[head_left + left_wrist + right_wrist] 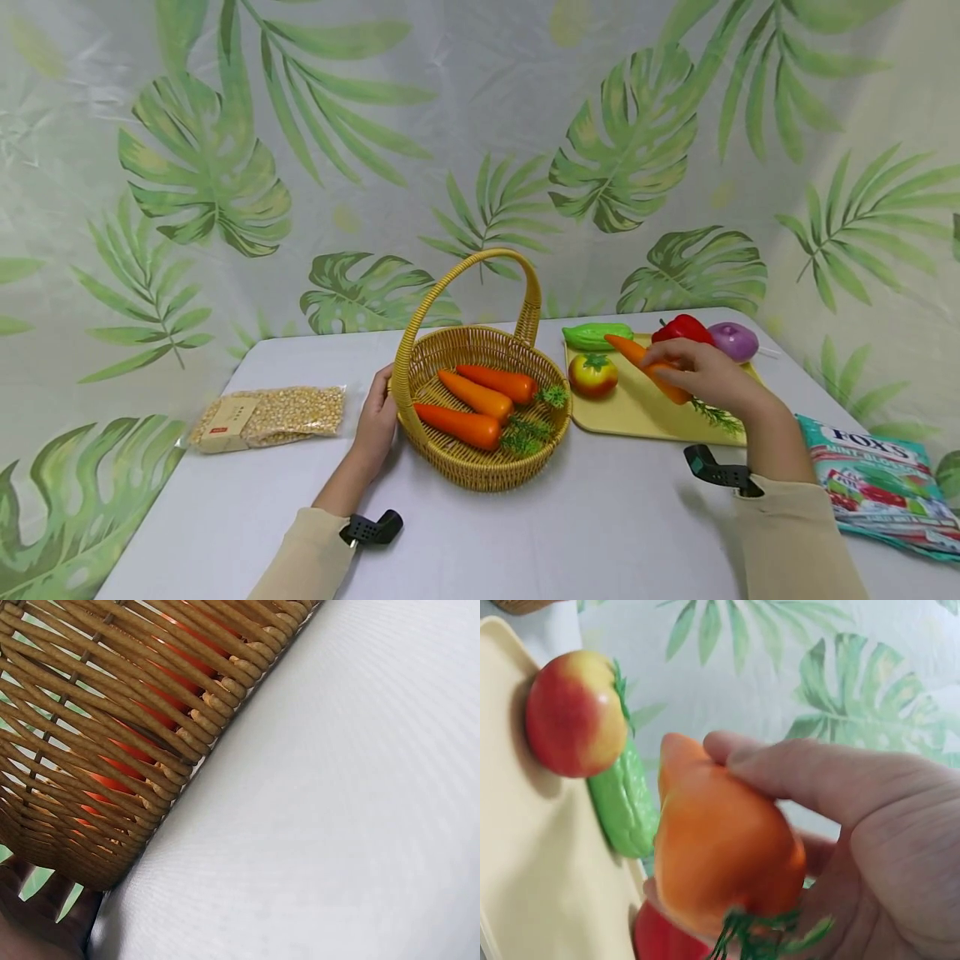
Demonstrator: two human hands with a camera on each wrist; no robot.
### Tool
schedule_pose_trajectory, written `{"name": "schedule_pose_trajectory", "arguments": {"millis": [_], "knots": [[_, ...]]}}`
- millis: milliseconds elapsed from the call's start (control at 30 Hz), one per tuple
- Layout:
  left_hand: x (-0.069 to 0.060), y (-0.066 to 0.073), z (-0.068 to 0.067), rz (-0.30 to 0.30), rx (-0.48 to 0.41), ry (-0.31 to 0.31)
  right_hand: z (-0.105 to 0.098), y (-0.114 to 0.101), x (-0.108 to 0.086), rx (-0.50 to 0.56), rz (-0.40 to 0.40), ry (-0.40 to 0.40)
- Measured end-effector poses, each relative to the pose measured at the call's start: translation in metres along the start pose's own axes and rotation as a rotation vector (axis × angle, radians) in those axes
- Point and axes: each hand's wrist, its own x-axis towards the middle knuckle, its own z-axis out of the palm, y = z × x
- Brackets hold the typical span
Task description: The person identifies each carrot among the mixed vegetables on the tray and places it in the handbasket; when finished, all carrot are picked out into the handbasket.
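A yellow wicker basket [480,479] with a tall handle stands mid-table. Three toy carrots [468,425] with green tops lie inside it. My left hand [377,417] holds the basket's left side by the handle's base; the left wrist view catches its fingers at the lower left, against the wicker [112,735]. Over a pale yellow tray [622,425], my right hand [705,375] grips another orange toy carrot [648,367], its narrow tip pointing up and left. In the right wrist view, the thumb lies on top of this carrot [727,840], whose green leaves dangle below.
The tray carries a green bitter gourd [596,336], a red-yellow tomato [592,377], a red pepper [682,328] and a purple onion-like vegetable [733,342]. A bag of yellow kernels [277,417] lies left. A Fox's candy bag [881,483] sits at right.
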Motion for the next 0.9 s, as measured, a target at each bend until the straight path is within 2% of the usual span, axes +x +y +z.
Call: {"name": "schedule_pose_trajectory", "arguments": {"millis": [167, 300, 500, 900], "knots": [[-0.001, 0.001, 0.000, -0.005, -0.011, -0.007, 0.002, -0.005, 0.003, 0.023, -0.038, 0.007], [0.000, 0.001, 0.000, -0.007, -0.017, -0.011, 0.007, -0.012, 0.006, 0.092, -0.049, -0.017], [0.001, -0.001, -0.001, -0.013, -0.014, -0.011, 0.013, -0.023, 0.008, 0.195, -0.135, -0.120], [0.000, 0.000, 0.000, -0.002, -0.005, -0.002, 0.026, -0.037, 0.012, 0.284, -0.349, -0.295]]}}
